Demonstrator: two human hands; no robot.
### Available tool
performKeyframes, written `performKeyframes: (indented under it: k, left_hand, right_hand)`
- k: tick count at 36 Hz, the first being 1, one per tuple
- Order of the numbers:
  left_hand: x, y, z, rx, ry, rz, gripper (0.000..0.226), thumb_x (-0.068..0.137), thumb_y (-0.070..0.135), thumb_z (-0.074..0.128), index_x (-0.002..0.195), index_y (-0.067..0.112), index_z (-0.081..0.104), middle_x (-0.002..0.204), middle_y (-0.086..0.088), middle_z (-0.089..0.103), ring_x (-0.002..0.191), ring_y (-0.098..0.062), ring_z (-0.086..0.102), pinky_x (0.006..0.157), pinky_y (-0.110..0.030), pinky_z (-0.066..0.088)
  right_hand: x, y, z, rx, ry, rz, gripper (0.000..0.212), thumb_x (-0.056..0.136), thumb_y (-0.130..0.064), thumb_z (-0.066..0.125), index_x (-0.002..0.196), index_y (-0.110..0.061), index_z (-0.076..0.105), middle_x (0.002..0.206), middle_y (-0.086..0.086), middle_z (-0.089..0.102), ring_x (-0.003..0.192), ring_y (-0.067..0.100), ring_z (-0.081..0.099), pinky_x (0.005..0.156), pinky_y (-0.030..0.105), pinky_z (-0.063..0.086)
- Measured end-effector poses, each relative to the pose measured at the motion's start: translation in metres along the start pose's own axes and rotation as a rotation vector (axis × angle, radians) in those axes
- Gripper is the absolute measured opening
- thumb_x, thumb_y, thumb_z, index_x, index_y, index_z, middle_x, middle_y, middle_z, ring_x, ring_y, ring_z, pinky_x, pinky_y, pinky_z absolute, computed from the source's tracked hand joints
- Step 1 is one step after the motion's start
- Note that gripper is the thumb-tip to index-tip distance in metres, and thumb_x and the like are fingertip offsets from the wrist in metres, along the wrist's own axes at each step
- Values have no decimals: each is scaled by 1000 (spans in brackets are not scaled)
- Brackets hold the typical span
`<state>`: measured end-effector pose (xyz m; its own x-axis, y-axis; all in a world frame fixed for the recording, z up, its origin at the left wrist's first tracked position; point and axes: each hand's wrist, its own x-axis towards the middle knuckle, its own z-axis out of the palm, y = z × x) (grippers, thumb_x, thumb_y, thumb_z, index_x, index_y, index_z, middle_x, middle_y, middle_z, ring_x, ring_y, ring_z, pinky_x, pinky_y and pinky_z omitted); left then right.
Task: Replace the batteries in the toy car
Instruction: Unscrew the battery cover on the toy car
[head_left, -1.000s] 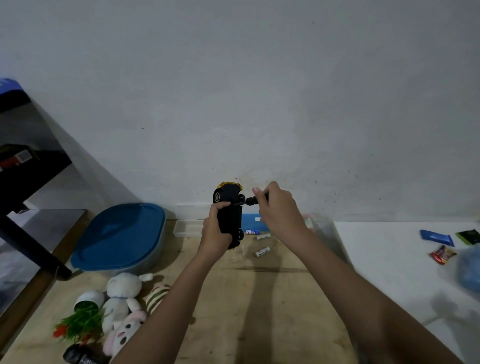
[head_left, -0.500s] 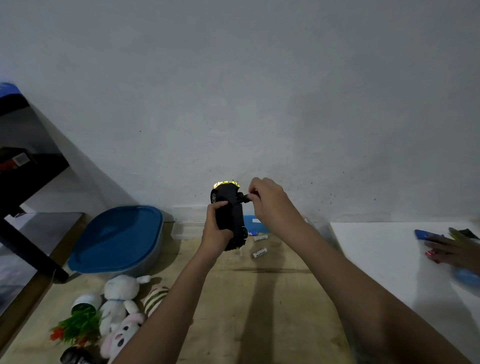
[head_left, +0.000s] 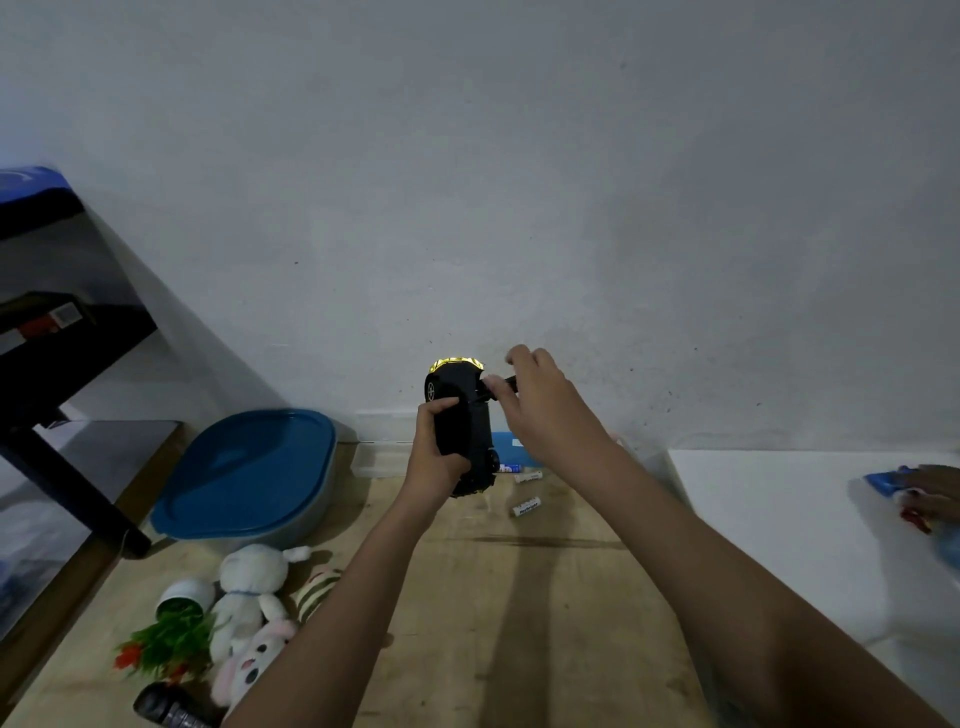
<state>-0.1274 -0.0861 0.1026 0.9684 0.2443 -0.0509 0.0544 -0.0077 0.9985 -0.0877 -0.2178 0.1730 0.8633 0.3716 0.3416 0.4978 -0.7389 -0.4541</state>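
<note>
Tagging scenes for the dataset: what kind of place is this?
Likely a home room or makeshift work corner, not a workshop: a wooden table against a plain wall, with plush toys, a blue-lidded tub and loose batteries lying on it.

Black toy car (head_left: 467, 431), yellow trim. Blue tub lid (head_left: 249, 467). White batteries (head_left: 527, 505), dark lettering. White plush rabbit (head_left: 252, 577). Tan counter (head_left: 519, 597).

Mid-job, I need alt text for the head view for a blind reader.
The left hand grips a black toy car before a grey wall while the right hand holds a dark tool against its side. Two white batteries lie on the wooden table below.
</note>
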Motion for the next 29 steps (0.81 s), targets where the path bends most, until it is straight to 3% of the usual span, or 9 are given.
performKeyframes:
  k: [3, 6, 8, 11, 14, 18, 21, 26, 29]
  left_hand:
    - [-4, 3, 0, 6, -23, 4, 70, 74, -25, 44, 121, 28, 39, 128, -10, 42, 98, -20, 54, 56, -21, 52]
    - [-7, 5, -1, -14, -55, 16, 70, 75, -26, 42, 125, 23, 37, 123, -9, 45, 92, -15, 56, 57, -22, 54]
    - [-9, 7, -1, -27, -79, 27, 69, 77, -27, 42, 128, 19, 35, 115, -3, 48, 89, -14, 59, 57, -21, 54]
    - [-12, 11, 0, -14, -101, 39, 69, 78, -27, 40, 131, 16, 31, 109, 5, 47, 88, -12, 58, 56, -19, 54]
    - [-14, 11, -1, -17, -110, 34, 69, 79, -27, 40, 132, 16, 30, 110, 4, 46, 87, -11, 58, 55, -16, 52]
    - [-15, 10, -3, -27, -93, 30, 68, 79, -28, 40, 131, 16, 32, 112, 0, 48, 87, -13, 59, 56, -17, 52]
    - [-15, 9, -3, -30, -55, 46, 67, 78, -27, 40, 129, 16, 33, 117, -9, 47, 87, -14, 57, 55, -16, 52]
    - [-13, 8, -3, -46, 17, 36, 67, 76, -26, 43, 125, 20, 38, 121, -9, 45, 88, -8, 54, 54, -16, 52]
    - [-12, 7, -3, -68, 56, -10, 69, 76, -25, 45, 125, 23, 39, 114, -7, 48, 86, -9, 53, 53, -19, 53]
  right_hand:
    - [3, 0, -1, -31, 37, 22, 26, 99, -23, 39, 99, -2, 53, 93, 11, 51, 86, 32, 55, 69, 36, 41]
    - [3, 1, -2, 135, 41, -66, 10, 91, -5, 50, 94, -2, 60, 94, 10, 52, 82, 27, 56, 73, 38, 49]
    - [2, -1, -3, 210, 38, -110, 14, 87, 1, 54, 98, -6, 60, 95, 5, 50, 84, 23, 57, 75, 38, 52]
    - [0, -6, -3, 151, 40, -107, 18, 94, -12, 49, 112, -9, 52, 101, 8, 49, 86, 25, 57, 73, 38, 52]
    - [0, -8, -4, 8, 41, -58, 26, 100, -28, 36, 110, -7, 46, 93, 12, 52, 79, 29, 54, 64, 35, 43]
    - [1, -10, -7, 80, 21, -134, 13, 96, -13, 44, 105, -5, 50, 95, 13, 55, 82, 29, 55, 69, 40, 48]
    - [-1, -9, -7, 111, -26, -162, 19, 92, -5, 50, 110, -9, 49, 101, 9, 52, 88, 25, 55, 75, 38, 51]
    - [1, -9, -8, -99, -14, -14, 29, 99, -33, 38, 105, -5, 45, 85, 8, 49, 74, 27, 51, 54, 31, 35]
    - [1, -5, -4, -37, -13, -66, 9, 96, -10, 44, 96, -4, 50, 88, 8, 47, 80, 28, 52, 63, 37, 41]
